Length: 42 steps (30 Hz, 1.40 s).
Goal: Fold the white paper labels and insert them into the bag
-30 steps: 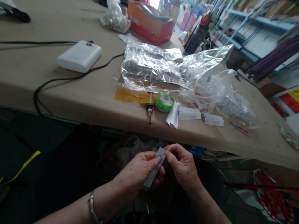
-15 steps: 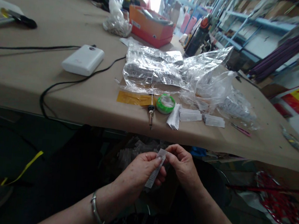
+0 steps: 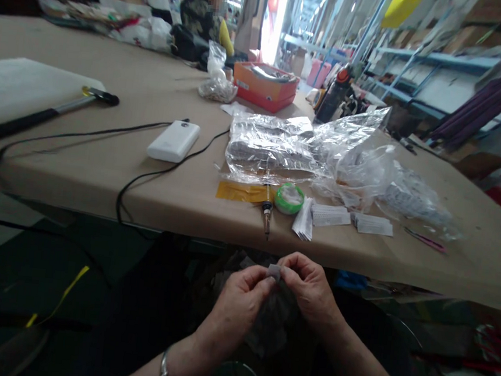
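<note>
Both hands meet in front of the table edge, over my lap. My left hand (image 3: 245, 293) pinches a small whitish printed label strip (image 3: 274, 269) between thumb and fingers. My right hand (image 3: 307, 284) has its thumb and forefinger closed on the strip's other side; most of the strip is hidden by the fingers. Just beyond, on the table, lie a fanned stack of white strips (image 3: 304, 219) and two more label stacks, one of them (image 3: 330, 215) beside it. A green-rimmed round container (image 3: 289, 198) and a pen-like tool with a metal tip (image 3: 267, 210) lie to their left.
Clear plastic bags (image 3: 276, 146) cover the table's middle. Pink tweezers (image 3: 425, 239) lie at right. A white power bank (image 3: 174, 141) with black cables sits left, past a hammer-like tool (image 3: 64, 107). Farther back are an orange box (image 3: 266, 87), a dark bottle (image 3: 334, 96) and a person (image 3: 204, 17).
The view has tilted up and swung left. The strip, earlier lying long across my left fingers, now shows only a small piece between both hands' fingertips.
</note>
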Each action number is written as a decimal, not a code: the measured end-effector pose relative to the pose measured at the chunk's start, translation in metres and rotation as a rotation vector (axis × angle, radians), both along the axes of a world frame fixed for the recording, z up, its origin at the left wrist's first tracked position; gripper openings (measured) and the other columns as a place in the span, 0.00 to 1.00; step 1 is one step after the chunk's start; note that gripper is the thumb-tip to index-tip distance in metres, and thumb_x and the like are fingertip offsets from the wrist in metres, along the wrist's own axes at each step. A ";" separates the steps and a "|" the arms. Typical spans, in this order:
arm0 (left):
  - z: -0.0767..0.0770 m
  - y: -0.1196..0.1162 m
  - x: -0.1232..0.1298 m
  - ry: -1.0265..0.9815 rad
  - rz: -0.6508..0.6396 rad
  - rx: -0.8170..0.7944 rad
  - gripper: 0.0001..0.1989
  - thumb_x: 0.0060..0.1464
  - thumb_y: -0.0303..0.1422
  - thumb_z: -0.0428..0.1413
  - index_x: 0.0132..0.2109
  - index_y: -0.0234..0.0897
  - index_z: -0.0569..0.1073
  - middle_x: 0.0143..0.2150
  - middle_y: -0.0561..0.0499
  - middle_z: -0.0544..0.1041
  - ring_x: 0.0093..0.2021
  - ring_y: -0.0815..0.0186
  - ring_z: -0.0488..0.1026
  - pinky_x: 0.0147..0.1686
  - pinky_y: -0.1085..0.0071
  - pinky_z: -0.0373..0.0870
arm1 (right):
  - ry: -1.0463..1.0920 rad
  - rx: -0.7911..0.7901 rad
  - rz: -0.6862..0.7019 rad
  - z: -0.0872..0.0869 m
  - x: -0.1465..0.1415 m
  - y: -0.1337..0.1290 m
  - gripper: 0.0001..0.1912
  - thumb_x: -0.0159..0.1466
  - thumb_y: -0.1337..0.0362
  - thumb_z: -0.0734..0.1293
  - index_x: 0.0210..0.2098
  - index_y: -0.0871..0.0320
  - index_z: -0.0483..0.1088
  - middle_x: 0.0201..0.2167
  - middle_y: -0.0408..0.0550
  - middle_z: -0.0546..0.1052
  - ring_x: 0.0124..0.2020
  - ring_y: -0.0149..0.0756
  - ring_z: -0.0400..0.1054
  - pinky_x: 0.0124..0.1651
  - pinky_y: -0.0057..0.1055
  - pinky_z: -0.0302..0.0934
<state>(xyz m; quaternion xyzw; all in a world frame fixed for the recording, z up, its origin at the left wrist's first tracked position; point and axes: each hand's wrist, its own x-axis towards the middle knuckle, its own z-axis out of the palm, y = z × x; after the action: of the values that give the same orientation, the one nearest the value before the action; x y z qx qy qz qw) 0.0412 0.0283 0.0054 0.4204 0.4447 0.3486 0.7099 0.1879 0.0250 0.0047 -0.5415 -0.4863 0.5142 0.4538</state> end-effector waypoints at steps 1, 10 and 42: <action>0.001 0.003 -0.003 0.050 0.022 0.056 0.09 0.51 0.35 0.57 0.35 0.34 0.76 0.33 0.49 0.77 0.33 0.66 0.71 0.34 0.73 0.66 | -0.033 0.029 -0.001 0.001 -0.003 0.003 0.09 0.56 0.59 0.66 0.26 0.59 0.66 0.23 0.41 0.68 0.25 0.28 0.60 0.28 0.25 0.57; 0.010 0.029 -0.014 0.339 0.145 0.386 0.09 0.53 0.36 0.55 0.34 0.36 0.76 0.30 0.51 0.77 0.31 0.65 0.71 0.33 0.73 0.66 | -0.249 0.189 -0.062 0.001 -0.018 0.026 0.06 0.57 0.62 0.64 0.27 0.58 0.67 0.25 0.42 0.71 0.27 0.29 0.62 0.31 0.26 0.58; 0.004 0.043 -0.008 0.354 0.201 0.484 0.08 0.54 0.34 0.54 0.33 0.35 0.75 0.27 0.53 0.75 0.28 0.69 0.68 0.30 0.76 0.65 | -0.332 0.350 -0.093 -0.005 -0.016 0.036 0.07 0.61 0.61 0.63 0.29 0.57 0.66 0.23 0.39 0.68 0.25 0.28 0.61 0.30 0.24 0.56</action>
<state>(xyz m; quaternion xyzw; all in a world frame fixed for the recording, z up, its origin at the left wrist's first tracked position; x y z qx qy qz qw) 0.0333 0.0714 0.0091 0.5851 0.5051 0.4341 0.4627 0.1715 0.0606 -0.0002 -0.5535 -0.6104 0.3048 0.4777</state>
